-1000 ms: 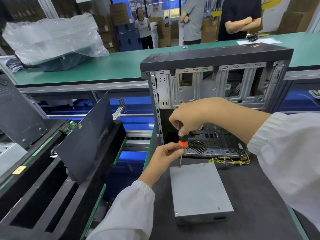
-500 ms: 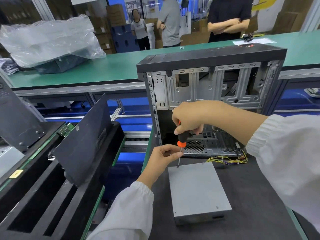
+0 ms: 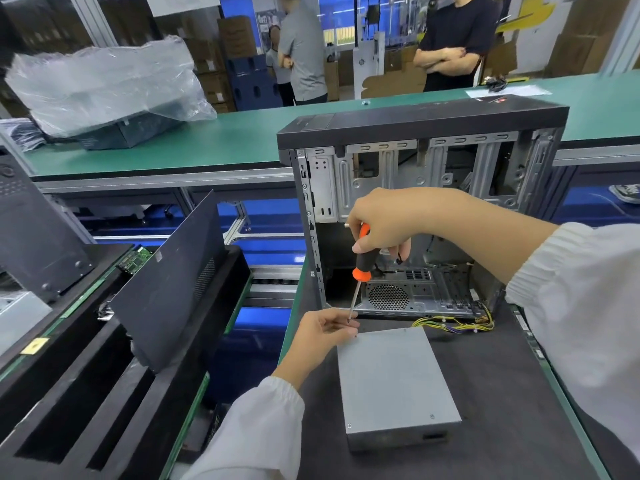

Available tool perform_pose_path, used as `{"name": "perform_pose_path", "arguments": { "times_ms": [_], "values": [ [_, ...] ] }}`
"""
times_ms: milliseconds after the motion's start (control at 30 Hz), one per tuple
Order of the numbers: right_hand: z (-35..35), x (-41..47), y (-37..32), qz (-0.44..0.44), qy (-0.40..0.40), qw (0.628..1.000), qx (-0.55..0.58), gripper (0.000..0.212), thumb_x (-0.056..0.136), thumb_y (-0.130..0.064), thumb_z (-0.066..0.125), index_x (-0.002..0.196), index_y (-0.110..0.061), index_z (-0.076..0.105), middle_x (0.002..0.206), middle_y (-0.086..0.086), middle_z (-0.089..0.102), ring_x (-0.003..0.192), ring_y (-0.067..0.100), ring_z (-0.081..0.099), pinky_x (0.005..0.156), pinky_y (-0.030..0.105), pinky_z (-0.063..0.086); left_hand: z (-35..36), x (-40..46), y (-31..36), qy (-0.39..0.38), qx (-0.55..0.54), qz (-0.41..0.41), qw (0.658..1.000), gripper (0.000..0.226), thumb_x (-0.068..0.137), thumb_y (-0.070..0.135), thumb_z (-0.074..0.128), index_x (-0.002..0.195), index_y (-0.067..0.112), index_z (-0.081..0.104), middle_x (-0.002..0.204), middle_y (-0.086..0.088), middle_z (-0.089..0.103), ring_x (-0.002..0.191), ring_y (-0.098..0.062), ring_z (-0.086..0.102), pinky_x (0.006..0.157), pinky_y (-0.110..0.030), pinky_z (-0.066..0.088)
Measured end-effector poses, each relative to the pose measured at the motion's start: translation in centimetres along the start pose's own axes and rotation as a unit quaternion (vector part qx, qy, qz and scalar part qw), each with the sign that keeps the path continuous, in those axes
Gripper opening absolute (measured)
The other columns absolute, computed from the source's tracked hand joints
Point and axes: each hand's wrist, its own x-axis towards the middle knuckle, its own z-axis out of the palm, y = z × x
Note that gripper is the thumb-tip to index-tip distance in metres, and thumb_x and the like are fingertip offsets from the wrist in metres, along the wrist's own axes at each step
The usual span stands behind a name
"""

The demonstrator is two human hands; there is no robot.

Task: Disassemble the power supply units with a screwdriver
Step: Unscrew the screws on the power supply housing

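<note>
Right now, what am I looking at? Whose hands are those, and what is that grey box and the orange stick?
There is no robot here. The picture comes from a camera worn on a person's head, looking down at their own two hands. The right hand grips a screwdriver with an orange and black handle. That is your orange stick. The left hand pinches near its thin metal tip, at the far left corner of the grey box. That box is a power supply unit, a computer part, lying flat on a dark mat. Behind it stands an opened computer case, with yellow wires trailing out. Whether a tiny screw sits at the tip is too small to tell.
</note>
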Motion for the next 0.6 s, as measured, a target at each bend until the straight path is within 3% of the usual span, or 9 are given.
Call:
{"name": "perform_pose_path", "arguments": {
  "times_ms": [100, 267, 367, 500, 600],
  "values": [
    [-0.2, -0.2, 0.5, 0.009, 0.006, 1.0, 0.009, 0.018, 0.096, -0.029, 0.055, 0.101, -0.012, 0.058, 0.069, 0.01, 0.066, 0.043, 0.015, 0.065, 0.05, 0.024, 0.056, 0.6, 0.5, -0.4, 0.052, -0.027, 0.008, 0.998, 0.014, 0.085, -0.006, 0.068, 0.095, 0.001, 0.074, 0.078, -0.011, 0.073, 0.073, -0.019, 0.07, 0.076, -0.024, 0.057],
    [-0.6, -1.1, 2.1, 0.037, 0.021, 0.999, 0.021, 0.017, 0.095, -0.029, 0.057, 0.1, -0.012, 0.059, 0.065, 0.007, 0.064, 0.041, 0.014, 0.064, 0.04, 0.019, 0.048, 1.0, 1.1, -0.6, 0.066, -0.027, 0.0, 0.997, 0.015, 0.091, -0.004, 0.061, 0.093, 0.004, 0.073, 0.074, -0.008, 0.073, 0.062, -0.015, 0.065, 0.063, -0.02, 0.053],
    [-0.3, -1.7, 3.3, 0.062, 0.014, 0.998, 0.015, 0.018, 0.095, -0.028, 0.057, 0.101, -0.011, 0.059, 0.065, 0.01, 0.064, 0.042, 0.015, 0.064, 0.042, 0.021, 0.05, 1.7, 2.1, 0.1, 0.086, -0.016, -0.003, 0.996, 0.023, 0.098, -0.003, 0.049, 0.099, 0.004, 0.071, 0.078, -0.005, 0.07, 0.062, -0.009, 0.058, 0.055, -0.018, 0.047],
    [1.0, -2.1, 4.6, 0.091, -0.009, 0.996, -0.011, 0.024, 0.096, -0.03, 0.055, 0.101, -0.008, 0.061, 0.062, 0.01, 0.066, 0.047, 0.019, 0.066, 0.049, 0.024, 0.054, 4.2, 3.4, 1.4, 0.048, 0.039, -0.034, 0.998, 0.041, 0.098, -0.004, 0.033, 0.09, 0.012, 0.07, 0.069, 0.002, 0.056, 0.053, -0.004, 0.045, 0.046, -0.016, 0.036],
    [1.6, -2.3, 5.6, 0.101, -0.006, 0.995, -0.024, 0.026, 0.097, -0.03, 0.053, 0.099, -0.006, 0.062, 0.054, 0.007, 0.062, 0.042, 0.016, 0.062, 0.049, 0.022, 0.051, 5.7, 4.0, 2.1, 0.025, 0.1, -0.022, 0.994, 0.042, 0.097, 0.0, 0.03, 0.084, 0.013, 0.068, 0.068, -0.015, 0.052, 0.059, -0.013, 0.043, 0.055, -0.032, 0.043]
  ]
}}
